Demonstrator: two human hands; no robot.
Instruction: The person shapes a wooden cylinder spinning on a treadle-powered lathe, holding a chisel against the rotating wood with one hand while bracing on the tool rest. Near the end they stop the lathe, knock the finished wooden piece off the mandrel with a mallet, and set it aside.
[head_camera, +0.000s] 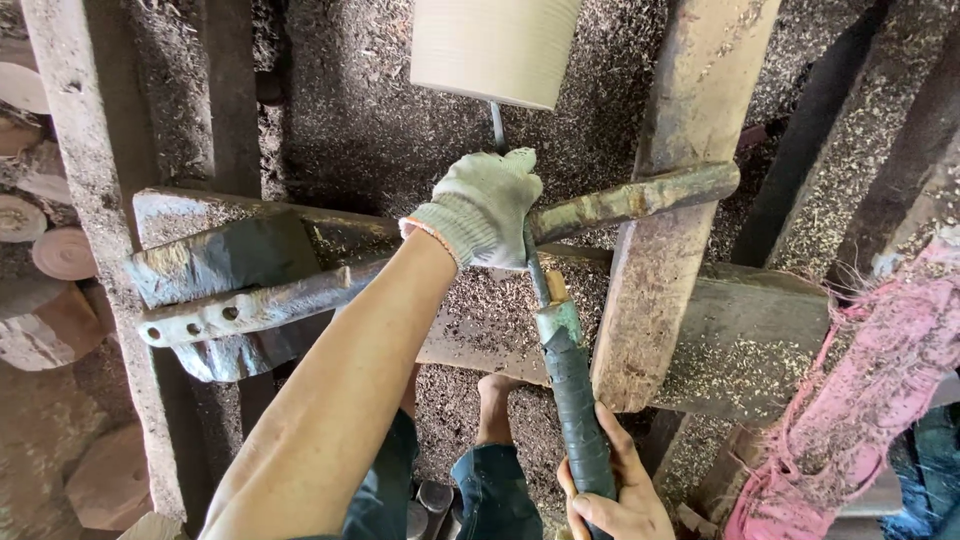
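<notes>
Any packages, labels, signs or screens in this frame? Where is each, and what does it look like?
None in view: only the gloved left hand and bare right hand on a long green-taped turning tool, the pale round wooden workpiece, and the rusty metal tool rest.

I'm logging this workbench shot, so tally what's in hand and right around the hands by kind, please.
Gloved hands: 1, the left hand
Bare hands: 1, the right hand
Long turning tools with wrapped handle: 1
Pale wood cylinders: 1
Metal rest bars: 1
Pink rags: 1
Total: 6
</notes>
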